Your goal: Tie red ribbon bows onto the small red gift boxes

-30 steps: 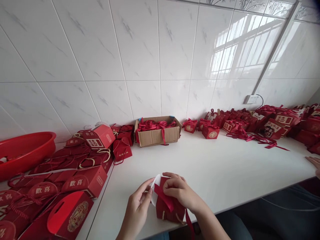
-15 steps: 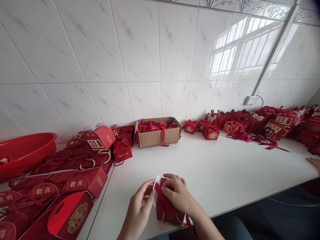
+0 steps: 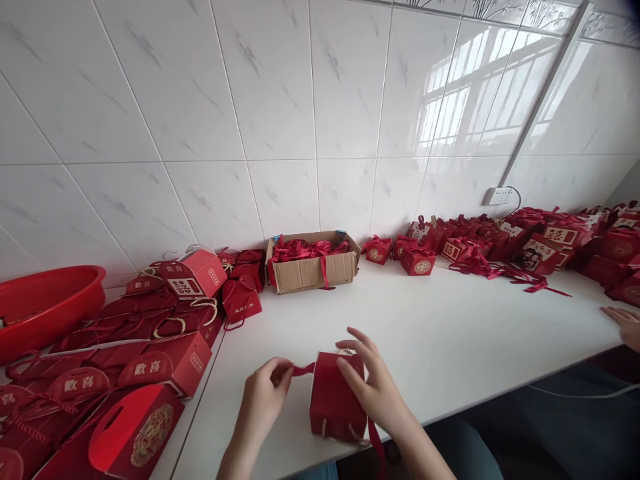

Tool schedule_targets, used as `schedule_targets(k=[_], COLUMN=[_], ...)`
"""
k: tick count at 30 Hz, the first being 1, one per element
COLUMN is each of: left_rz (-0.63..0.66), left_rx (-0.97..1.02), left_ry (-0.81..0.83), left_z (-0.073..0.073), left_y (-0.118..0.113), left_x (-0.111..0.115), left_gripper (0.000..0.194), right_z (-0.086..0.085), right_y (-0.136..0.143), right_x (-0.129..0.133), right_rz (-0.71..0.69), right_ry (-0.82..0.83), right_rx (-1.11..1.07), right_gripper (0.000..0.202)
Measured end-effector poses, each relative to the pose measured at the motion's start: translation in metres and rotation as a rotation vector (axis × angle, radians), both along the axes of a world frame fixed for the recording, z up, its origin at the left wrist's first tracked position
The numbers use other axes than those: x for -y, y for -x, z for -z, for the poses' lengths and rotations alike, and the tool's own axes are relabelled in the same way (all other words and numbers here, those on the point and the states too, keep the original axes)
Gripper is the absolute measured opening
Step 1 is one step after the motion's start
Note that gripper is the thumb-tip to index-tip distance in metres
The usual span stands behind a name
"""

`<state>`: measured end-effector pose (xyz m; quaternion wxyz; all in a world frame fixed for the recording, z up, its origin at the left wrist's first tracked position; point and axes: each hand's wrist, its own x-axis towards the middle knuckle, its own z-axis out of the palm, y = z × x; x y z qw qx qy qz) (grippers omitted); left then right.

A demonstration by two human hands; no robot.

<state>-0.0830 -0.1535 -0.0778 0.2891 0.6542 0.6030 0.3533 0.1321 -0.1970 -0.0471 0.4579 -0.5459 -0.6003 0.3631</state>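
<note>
A small dark red gift box (image 3: 333, 400) stands on the white table in front of me, with gold cord along its near bottom edge. To its left, my left hand (image 3: 265, 390) pinches the end of a red ribbon (image 3: 303, 370) pulled out from the box's left side. My right hand (image 3: 373, 380) rests at the box's top right, thumb on the top, the other fingers spread apart beyond it. Another length of ribbon hangs down from the box's right side over the table's front edge.
Stacked red gift boxes (image 3: 165, 367) and a red plastic basin (image 3: 45, 310) are on the left. A cardboard box of ribbons (image 3: 310, 275) stands by the wall. Finished-looking boxes (image 3: 419, 261) and loose ribbons (image 3: 500, 270) lie right, near another person's hand (image 3: 625, 325).
My left hand has moved left, drawing the ribbon out from the box's side. My right hand has let go of the ribbon and spread its fingers. The white flap is out of sight.
</note>
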Motion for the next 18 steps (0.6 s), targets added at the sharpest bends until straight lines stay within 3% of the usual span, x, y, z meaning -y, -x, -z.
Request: schedule_targets(k=[4, 7, 10, 15, 18], left_rz=[-0.217, -0.255, -0.108, 0.244, 0.303], left_rx=[-0.407, -0.348, -0.039, 0.397, 0.493], left_ry=[0.058, -0.123, -0.176, 0.154, 0.25], left_z=[0.029, 0.032, 0.018, -0.007, -0.01], left_y=[0.039, 0.043, 0.02, -0.028, -0.038], left_x=[-0.005, -0.002, 0.003, 0.01, 0.012], left_gripper=[0.025, 0.021, 0.03, 0.033, 0.038], right_z=[0.027, 0.04, 0.044, 0.044, 0.042], right_y=[-0.033, -0.044, -0.038, -0.023, -0.025], right_x=[0.015, 0.029, 0.036, 0.034, 0.03], right_rz=[0.118, 0.026, -0.099, -0.075, -0.116], right_ry=[0.015, 0.12, 0.17, 0.202, 0.292], right_rx=[-0.099, -0.194, -0.28, -0.315, -0.372], right_gripper=[0.035, 0.034, 0.033, 0.041, 0.044])
